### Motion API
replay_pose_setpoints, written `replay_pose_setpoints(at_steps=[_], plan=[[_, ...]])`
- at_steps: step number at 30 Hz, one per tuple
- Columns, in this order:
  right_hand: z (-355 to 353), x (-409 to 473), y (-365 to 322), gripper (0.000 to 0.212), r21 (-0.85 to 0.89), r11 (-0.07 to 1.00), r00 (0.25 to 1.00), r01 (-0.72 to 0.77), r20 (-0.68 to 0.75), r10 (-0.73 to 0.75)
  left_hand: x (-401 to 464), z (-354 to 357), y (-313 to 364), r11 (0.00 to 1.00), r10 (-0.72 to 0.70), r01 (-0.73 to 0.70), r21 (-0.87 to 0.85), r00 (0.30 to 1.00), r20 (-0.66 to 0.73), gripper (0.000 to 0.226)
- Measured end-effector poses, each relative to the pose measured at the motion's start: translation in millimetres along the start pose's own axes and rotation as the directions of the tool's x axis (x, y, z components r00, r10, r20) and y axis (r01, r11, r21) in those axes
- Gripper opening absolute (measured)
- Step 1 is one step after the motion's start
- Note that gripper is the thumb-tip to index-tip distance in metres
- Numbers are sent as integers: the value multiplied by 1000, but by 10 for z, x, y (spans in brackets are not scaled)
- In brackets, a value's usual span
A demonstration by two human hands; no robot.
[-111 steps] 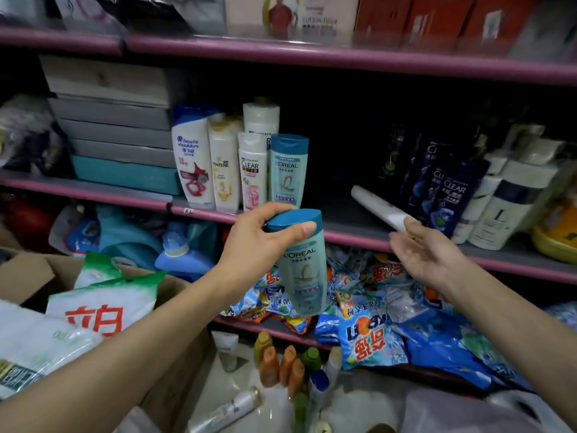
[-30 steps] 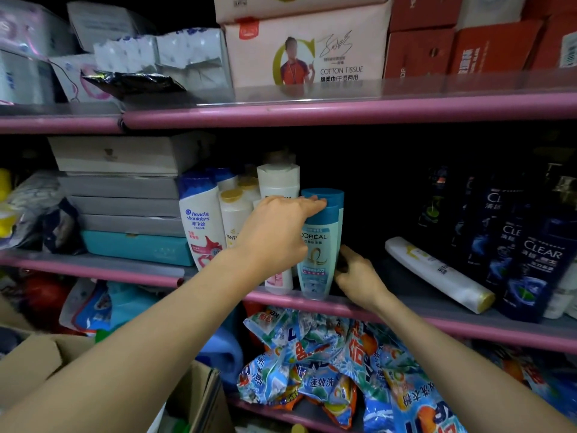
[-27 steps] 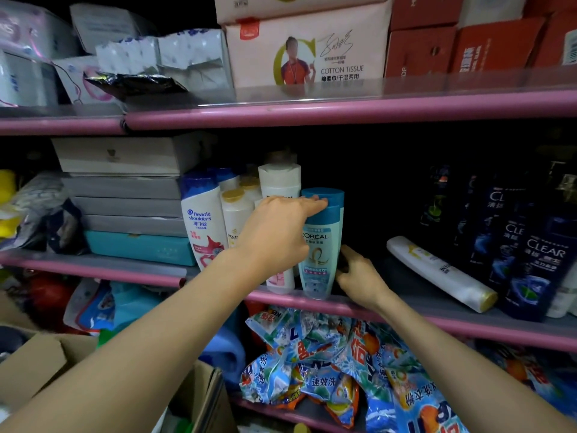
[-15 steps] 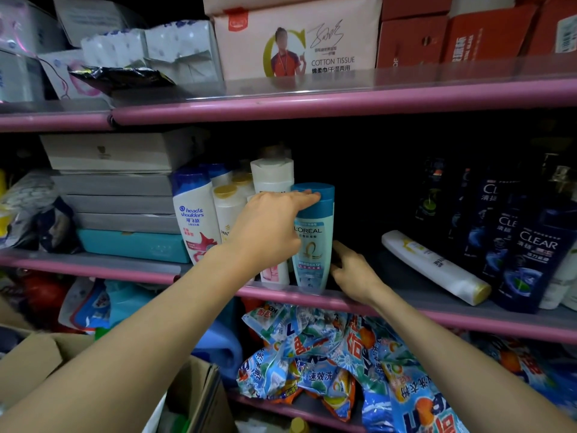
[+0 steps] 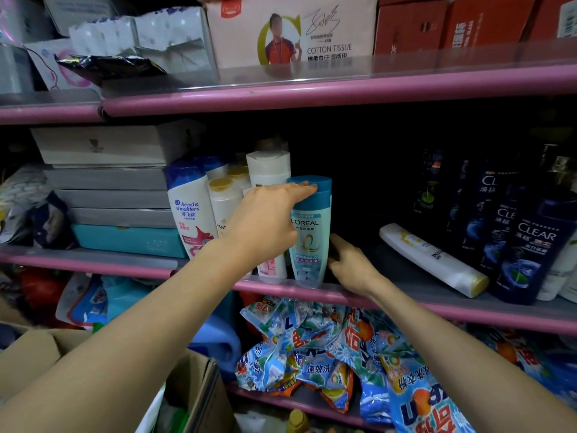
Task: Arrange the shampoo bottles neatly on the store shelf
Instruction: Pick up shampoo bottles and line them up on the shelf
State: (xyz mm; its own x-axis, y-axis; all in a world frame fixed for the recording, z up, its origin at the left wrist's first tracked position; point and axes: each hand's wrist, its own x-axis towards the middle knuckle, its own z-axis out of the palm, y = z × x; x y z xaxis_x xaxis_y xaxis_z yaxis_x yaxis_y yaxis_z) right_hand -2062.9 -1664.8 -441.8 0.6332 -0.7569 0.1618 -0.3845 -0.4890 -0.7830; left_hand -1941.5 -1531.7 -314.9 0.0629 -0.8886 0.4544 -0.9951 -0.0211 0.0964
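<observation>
A: Shampoo bottles, middle shelf (image 5: 406,303), pink front lip. Largest first: grey and teal boxes (image 5: 112,195) stacked far left; upright cluster beside them, Head & Shoulders (image 5: 189,210), Pantene (image 5: 223,207), tall white bottle (image 5: 268,165) behind. Dark Clear bottles (image 5: 530,245) stand far right.

B: And the teal L'Oréal bottle (image 5: 309,242)?

A: Upright at the near edge, right end of the cluster, a second teal cap just behind it. A few seconds ago it was in the air below the shelf in the left hand; now its base sits on the board. In the last half second, little change: minor squaring only.

B: Hands?

A: Left hand (image 5: 268,220) drapes over the cap, fingers (image 5: 304,190) stretched nearly straight across the top, pressing rather than clasping. Right hand (image 5: 349,264) rests at the bottle's lower right flank, fingers loosely bent toward it, steadying; whether they wrap behind, cannot tell.

B: Meaning for the task?

A: Placement looks done; judged ready for release. One white Pantene bottle (image 5: 434,260) lies on its side to the right, probably next.

B: Room?

A: Wide dark gap between the L'Oréal and the fallen bottle. Base sits close to the lip, so a nudge back seems wise. Shelf above (image 5: 312,89) leaves headroom over the caps.
</observation>
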Motion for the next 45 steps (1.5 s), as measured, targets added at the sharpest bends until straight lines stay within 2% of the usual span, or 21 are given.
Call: replay_pose_setpoints(at_steps=[7,12,16,18,20,22,24,26,30,33,38,45], plan=[[14,11,24,48,10,1000,1000,6,-4,-6,-25,22,9,1000,26,-26,1,1000,0,75],[-40,-16,-11,50,23,999,1000,-22,16,21,-80,64,35,997,35,-36,-68,999,-19,75],[-283,-182,-42,55,-108,994,998,-23,-68,16,-63,43,56,997,57,-59,-42,998,-38,72],[-500,-342,-30,54,-239,971,990,-23,-139,-11,-78,33,85,997,71,-72,-6,993,-98,67],[-758,-535,-1,52,-456,889,980,-53,-193,-41,-123,40,185,995,88,-96,-37,979,-183,56],[-996,-717,44,53,-688,716,981,-120,-194,-22,-203,90,356,987,125,-143,-71,970,-210,43],[-1147,-850,95,58,-809,557,982,-187,-150,111,-306,201,560,978,171,-187,-88,971,-168,34],[-1205,-923,163,62,-816,524,956,-244,-111,272,-408,347,754,973,180,-188,-133,981,-67,30],[-1268,-962,288,62,-712,622,926,-327,-109,362,-535,645,1021,981,175,-152,-124,962,210,33],[-1290,-968,291,59,-651,681,931,-335,-116,347,-595,774,1134,980,172,-133,-147,939,298,32],[-1268,-976,246,55,-636,695,938,-335,-155,310,-622,836,1207,972,91,-13,-234,941,326,42],[-1425,-1039,-90,51,-258,920,940,-294,-251,230,-600,834,1272,903,-16,125,-410,966,259,72]])
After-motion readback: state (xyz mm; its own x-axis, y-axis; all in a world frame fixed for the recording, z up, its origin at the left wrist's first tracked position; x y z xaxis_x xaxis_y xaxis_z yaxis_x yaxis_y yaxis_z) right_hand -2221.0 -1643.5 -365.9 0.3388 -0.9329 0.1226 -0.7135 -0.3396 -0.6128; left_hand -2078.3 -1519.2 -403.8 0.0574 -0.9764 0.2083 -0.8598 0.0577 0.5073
